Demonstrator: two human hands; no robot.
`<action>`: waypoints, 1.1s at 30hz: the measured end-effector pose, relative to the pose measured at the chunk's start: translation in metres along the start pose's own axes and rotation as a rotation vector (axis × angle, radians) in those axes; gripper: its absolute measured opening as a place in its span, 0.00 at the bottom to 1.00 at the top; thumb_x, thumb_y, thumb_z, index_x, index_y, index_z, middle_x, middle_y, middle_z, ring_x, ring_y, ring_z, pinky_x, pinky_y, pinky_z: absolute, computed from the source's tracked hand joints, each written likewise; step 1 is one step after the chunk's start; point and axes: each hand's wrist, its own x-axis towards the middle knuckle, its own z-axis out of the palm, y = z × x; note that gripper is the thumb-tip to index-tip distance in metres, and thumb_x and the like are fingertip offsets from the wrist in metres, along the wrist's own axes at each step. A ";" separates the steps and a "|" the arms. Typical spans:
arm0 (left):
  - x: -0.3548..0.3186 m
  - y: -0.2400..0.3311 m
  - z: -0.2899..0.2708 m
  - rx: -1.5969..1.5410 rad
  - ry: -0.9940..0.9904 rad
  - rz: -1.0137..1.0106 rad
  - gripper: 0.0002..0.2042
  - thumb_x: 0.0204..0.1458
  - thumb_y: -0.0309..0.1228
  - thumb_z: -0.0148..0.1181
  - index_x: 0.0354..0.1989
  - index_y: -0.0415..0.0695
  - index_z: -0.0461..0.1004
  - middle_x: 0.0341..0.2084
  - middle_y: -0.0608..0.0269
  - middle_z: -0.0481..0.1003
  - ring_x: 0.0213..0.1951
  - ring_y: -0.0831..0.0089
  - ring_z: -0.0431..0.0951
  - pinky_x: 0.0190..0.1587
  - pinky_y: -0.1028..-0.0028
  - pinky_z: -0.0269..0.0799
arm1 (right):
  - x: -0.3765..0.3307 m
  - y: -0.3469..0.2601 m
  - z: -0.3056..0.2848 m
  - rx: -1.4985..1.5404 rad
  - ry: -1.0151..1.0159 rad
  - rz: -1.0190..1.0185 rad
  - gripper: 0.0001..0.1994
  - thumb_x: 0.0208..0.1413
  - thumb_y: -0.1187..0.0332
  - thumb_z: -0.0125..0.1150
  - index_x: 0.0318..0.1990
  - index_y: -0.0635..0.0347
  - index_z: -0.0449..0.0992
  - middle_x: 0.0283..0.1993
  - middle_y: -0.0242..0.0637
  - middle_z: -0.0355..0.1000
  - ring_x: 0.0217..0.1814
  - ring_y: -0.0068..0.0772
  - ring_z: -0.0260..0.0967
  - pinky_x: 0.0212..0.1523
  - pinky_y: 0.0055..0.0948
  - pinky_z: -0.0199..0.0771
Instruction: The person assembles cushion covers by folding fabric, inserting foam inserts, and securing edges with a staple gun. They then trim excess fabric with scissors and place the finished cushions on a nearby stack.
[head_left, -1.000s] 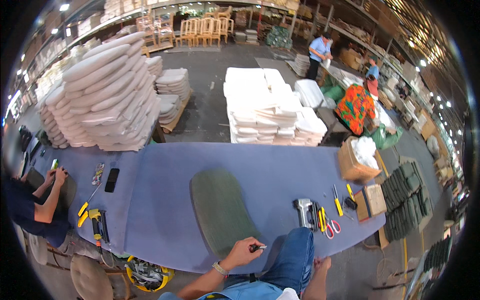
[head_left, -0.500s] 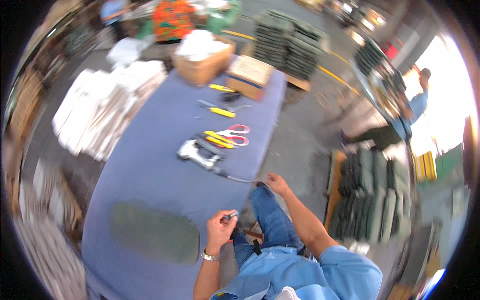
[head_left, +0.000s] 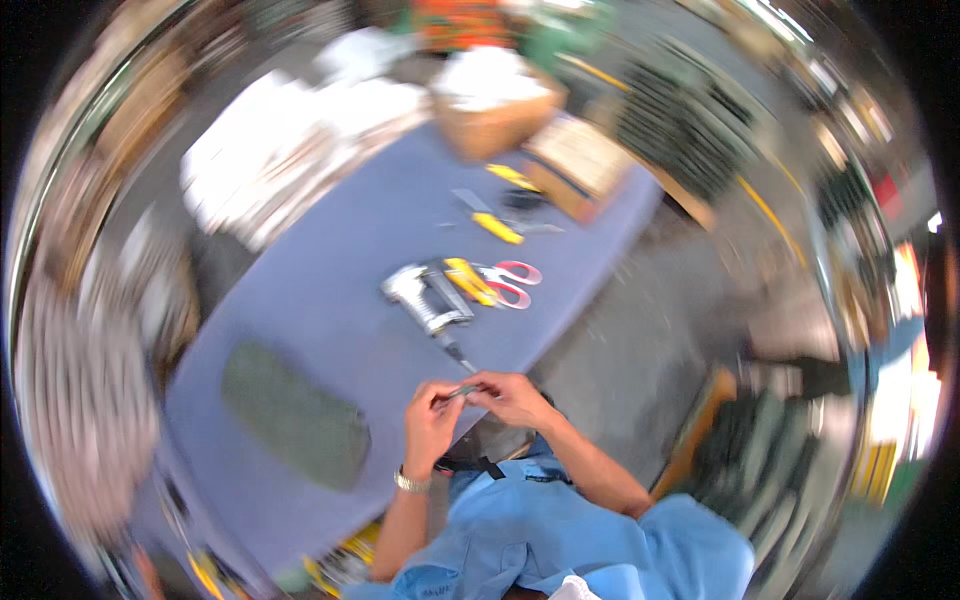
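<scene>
L hand [head_left: 430,425] & R hand [head_left: 515,402] together at the near edge of the table [head_left: 330,300], fingertips of both pinching a small dk item [head_left: 461,391] — too blurred to ID. Green pad [head_left: 295,415] lies flat twd table's L end; silver tool [head_left: 425,298] & red-handled scissors [head_left: 516,285] nr its near edge, carton [head_left: 578,160] at R end.

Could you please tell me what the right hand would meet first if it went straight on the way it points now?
The right hand would probably meet the small dark object at its fingertips, then the left hand just beyond; blur leaves their exact contact unclear.
</scene>
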 end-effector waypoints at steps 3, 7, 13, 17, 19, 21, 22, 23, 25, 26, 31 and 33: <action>0.010 -0.010 0.031 0.158 0.138 0.078 0.05 0.58 0.23 0.65 0.40 0.36 0.77 0.36 0.59 0.77 0.40 0.74 0.81 0.41 0.73 0.79 | 0.021 0.034 -0.033 0.209 -0.117 -0.029 0.14 0.65 0.71 0.62 0.55 0.65 0.78 0.41 0.36 0.80 0.43 0.26 0.77 0.45 0.27 0.78; -0.009 -0.002 0.099 -0.127 0.390 -0.075 0.05 0.58 0.25 0.66 0.40 0.38 0.79 0.35 0.57 0.78 0.36 0.74 0.83 0.37 0.72 0.79 | 0.030 0.032 -0.090 0.049 -0.387 -0.047 0.11 0.64 0.75 0.61 0.52 0.66 0.78 0.40 0.35 0.79 0.41 0.23 0.76 0.42 0.25 0.79; -0.066 0.006 0.118 -0.034 0.449 -0.272 0.07 0.59 0.28 0.66 0.41 0.38 0.80 0.32 0.61 0.82 0.35 0.76 0.82 0.35 0.74 0.78 | 0.024 0.038 -0.093 0.000 -0.777 0.031 0.09 0.64 0.72 0.63 0.48 0.67 0.77 0.37 0.31 0.76 0.38 0.19 0.74 0.40 0.23 0.79; -0.079 -0.004 0.099 -0.207 0.548 -0.321 0.07 0.60 0.28 0.65 0.43 0.38 0.81 0.35 0.63 0.82 0.35 0.78 0.80 0.37 0.75 0.80 | 0.034 0.037 -0.061 0.012 -0.837 0.019 0.08 0.64 0.71 0.63 0.47 0.64 0.77 0.36 0.30 0.76 0.35 0.17 0.72 0.38 0.21 0.75; -0.092 -0.012 0.081 -0.291 0.615 -0.319 0.08 0.61 0.28 0.65 0.45 0.37 0.81 0.36 0.63 0.82 0.36 0.79 0.80 0.38 0.75 0.80 | 0.038 0.034 -0.026 0.016 -0.847 0.024 0.08 0.64 0.71 0.64 0.47 0.63 0.77 0.36 0.30 0.77 0.35 0.17 0.72 0.38 0.21 0.74; -0.114 -0.022 0.049 -0.364 0.667 -0.278 0.09 0.61 0.28 0.65 0.46 0.37 0.81 0.36 0.63 0.82 0.36 0.80 0.80 0.38 0.76 0.80 | 0.046 0.027 0.018 -0.104 -0.941 0.007 0.10 0.63 0.70 0.65 0.48 0.64 0.77 0.37 0.31 0.77 0.35 0.18 0.72 0.39 0.22 0.74; -0.130 -0.030 0.033 -0.374 0.717 -0.258 0.10 0.61 0.29 0.65 0.46 0.36 0.80 0.36 0.62 0.82 0.36 0.79 0.80 0.38 0.76 0.80 | 0.049 0.023 0.044 -0.164 -0.987 -0.001 0.11 0.62 0.70 0.66 0.49 0.64 0.76 0.37 0.31 0.77 0.36 0.18 0.72 0.39 0.22 0.74; -0.145 -0.042 0.016 -0.386 0.743 -0.241 0.10 0.61 0.29 0.65 0.46 0.36 0.80 0.37 0.62 0.82 0.36 0.79 0.80 0.38 0.76 0.80 | 0.050 0.021 0.070 -0.172 -1.039 -0.042 0.12 0.62 0.70 0.66 0.50 0.64 0.76 0.38 0.31 0.77 0.36 0.19 0.72 0.39 0.23 0.74; -0.182 -0.051 -0.021 -0.393 0.845 -0.239 0.11 0.61 0.30 0.65 0.46 0.36 0.80 0.37 0.61 0.82 0.37 0.78 0.81 0.38 0.75 0.81 | 0.047 0.011 0.128 -0.190 -1.145 -0.120 0.15 0.61 0.70 0.67 0.53 0.65 0.75 0.38 0.32 0.76 0.36 0.20 0.73 0.40 0.24 0.75; -0.203 -0.051 -0.042 -0.385 0.895 -0.257 0.11 0.61 0.30 0.65 0.46 0.36 0.80 0.36 0.61 0.82 0.37 0.77 0.82 0.39 0.75 0.81 | 0.043 0.002 0.155 -0.183 -1.166 -0.156 0.18 0.61 0.69 0.66 0.57 0.63 0.74 0.41 0.34 0.78 0.38 0.22 0.75 0.41 0.25 0.76; -0.335 -0.049 -0.122 -0.473 1.327 -0.319 0.12 0.62 0.30 0.62 0.49 0.35 0.79 0.42 0.57 0.81 0.38 0.70 0.84 0.43 0.72 0.83 | -0.002 -0.052 0.273 -0.220 -1.259 -0.276 0.27 0.62 0.63 0.65 0.68 0.56 0.68 0.56 0.46 0.78 0.46 0.33 0.81 0.44 0.34 0.79; -0.387 -0.067 -0.162 -0.526 1.444 -0.319 0.15 0.63 0.30 0.61 0.55 0.35 0.75 0.42 0.58 0.79 0.40 0.68 0.83 0.43 0.71 0.83 | -0.001 -0.078 0.291 -0.316 -1.310 -0.212 0.27 0.62 0.61 0.65 0.67 0.57 0.68 0.58 0.47 0.76 0.46 0.34 0.81 0.45 0.35 0.80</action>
